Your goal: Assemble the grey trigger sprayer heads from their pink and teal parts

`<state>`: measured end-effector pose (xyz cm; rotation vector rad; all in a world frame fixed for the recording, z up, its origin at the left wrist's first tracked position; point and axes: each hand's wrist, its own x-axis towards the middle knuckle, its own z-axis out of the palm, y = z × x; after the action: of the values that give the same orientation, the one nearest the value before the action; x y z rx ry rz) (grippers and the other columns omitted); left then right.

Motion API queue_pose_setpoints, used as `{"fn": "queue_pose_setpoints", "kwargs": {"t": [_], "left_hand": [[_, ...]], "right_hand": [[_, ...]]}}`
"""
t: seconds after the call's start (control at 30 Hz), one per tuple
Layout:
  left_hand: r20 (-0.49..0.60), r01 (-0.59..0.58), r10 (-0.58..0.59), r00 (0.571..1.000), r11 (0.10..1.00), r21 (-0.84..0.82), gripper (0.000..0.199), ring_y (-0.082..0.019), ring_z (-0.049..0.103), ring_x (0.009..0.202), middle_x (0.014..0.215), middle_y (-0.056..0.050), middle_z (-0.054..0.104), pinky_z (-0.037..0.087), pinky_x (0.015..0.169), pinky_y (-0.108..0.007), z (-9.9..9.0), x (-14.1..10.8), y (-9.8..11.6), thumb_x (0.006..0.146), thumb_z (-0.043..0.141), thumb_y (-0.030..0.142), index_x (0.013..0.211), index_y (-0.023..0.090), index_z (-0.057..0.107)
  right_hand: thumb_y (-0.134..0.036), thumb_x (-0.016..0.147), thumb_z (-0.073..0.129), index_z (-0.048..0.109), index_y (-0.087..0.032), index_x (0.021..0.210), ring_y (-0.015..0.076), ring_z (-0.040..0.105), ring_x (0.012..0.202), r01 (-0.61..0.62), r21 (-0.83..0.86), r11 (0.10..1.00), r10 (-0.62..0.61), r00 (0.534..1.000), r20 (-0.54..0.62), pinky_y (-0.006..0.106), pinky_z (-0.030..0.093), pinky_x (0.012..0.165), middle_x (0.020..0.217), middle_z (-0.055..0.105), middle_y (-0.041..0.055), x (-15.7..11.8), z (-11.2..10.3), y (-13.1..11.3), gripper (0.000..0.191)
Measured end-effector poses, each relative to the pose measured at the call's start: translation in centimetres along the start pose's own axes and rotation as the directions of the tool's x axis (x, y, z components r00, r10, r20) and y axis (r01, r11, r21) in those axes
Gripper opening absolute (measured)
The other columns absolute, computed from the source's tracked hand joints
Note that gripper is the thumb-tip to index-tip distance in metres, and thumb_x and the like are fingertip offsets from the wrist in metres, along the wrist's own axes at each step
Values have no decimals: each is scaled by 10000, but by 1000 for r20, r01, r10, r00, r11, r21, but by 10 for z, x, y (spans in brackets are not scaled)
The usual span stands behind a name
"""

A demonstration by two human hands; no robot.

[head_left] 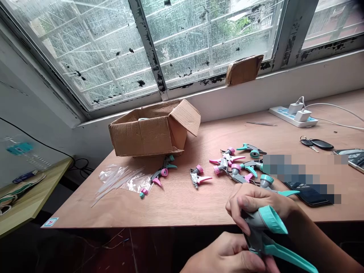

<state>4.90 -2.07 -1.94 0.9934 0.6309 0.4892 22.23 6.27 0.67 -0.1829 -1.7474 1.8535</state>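
A drop threatened
Your left hand and right hand pinched the spray gun; a loosened grip risked its fall.

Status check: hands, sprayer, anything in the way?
Left hand, right hand both gripping sprayer. Sprayer held off table. Other sprayers lie beyond, none visibly blocking.

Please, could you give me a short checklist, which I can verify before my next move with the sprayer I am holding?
1. Left grip on the teal-and-gray sprayer: ok, holding its lower part.
2. Right grip on the sprayer: ok, holding its upper body.
3. Sprayer's far side: cannot tell, it faces away.
4. Cardboard box open: ok.
5. Box contents: cannot tell, the walls hide most.
6. Small pieces off the table: not ok, they lie there.
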Motion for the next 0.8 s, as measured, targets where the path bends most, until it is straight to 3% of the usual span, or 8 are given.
{"fn": "queue_pose_setpoints", "kwargs": {"t": [0.1,0.2,0.4,0.53,0.63,0.73,0.8], "left_hand": [[-51,-52,59,997,990,130,436,-192,630,782,789,-69,658,517,800,-281,3,5,4,867,665,560,803,131,704],[-7,-166,174,985,950,266,526,-150,571,686,746,-52,614,479,700,-244,-4,13,-1,924,554,635,773,138,639],[-64,-196,258,964,852,485,552,-149,563,663,760,-64,627,466,620,-237,-16,19,-14,1036,362,584,892,132,644],[-48,-256,377,925,712,653,478,-172,594,749,827,-76,658,503,754,-275,-17,13,-4,1068,357,450,908,132,676],[-83,-187,372,925,634,750,318,-192,611,852,955,-84,682,500,823,-284,-23,6,10,1050,445,365,1034,143,673],[-168,-121,383,908,625,771,262,-174,639,843,1031,-85,697,516,788,-260,-40,-2,23,1017,544,357,1155,164,655],[-222,-123,479,849,588,799,254,-182,663,902,1078,-95,711,529,818,-266,-58,-6,29,1016,556,343,1179,180,663]], "right_hand": [[-573,1028,477,716,-114,699,124,526,542,-77,-55,996,75,997,-27,223,432,543,608,613,35,-2,-3,-6,613],[-566,1037,470,725,-108,757,127,551,565,-151,-145,978,143,987,-70,218,436,551,640,642,39,-4,-3,-12,595],[-515,1050,491,707,-138,757,137,588,622,-172,-404,898,102,977,-188,217,444,610,658,651,14,-4,8,-24,525],[-482,1052,506,759,-142,849,160,653,653,-148,-485,862,61,980,-190,226,474,623,712,722,36,-9,9,-27,470],[-480,1060,483,779,-152,883,183,676,682,-144,-582,800,13,975,-223,251,490,643,763,758,56,-16,-1,-30,476],[-509,1040,506,793,-192,977,237,713,840,-214,-646,733,-85,913,-399,285,513,721,914,788,69,-24,-17,-33,432],[-563,1000,545,795,-217,1036,270,712,888,-293,-677,675,-182,824,-537,313,512,733,966,787,74,-30,-31,-35,428]]}}
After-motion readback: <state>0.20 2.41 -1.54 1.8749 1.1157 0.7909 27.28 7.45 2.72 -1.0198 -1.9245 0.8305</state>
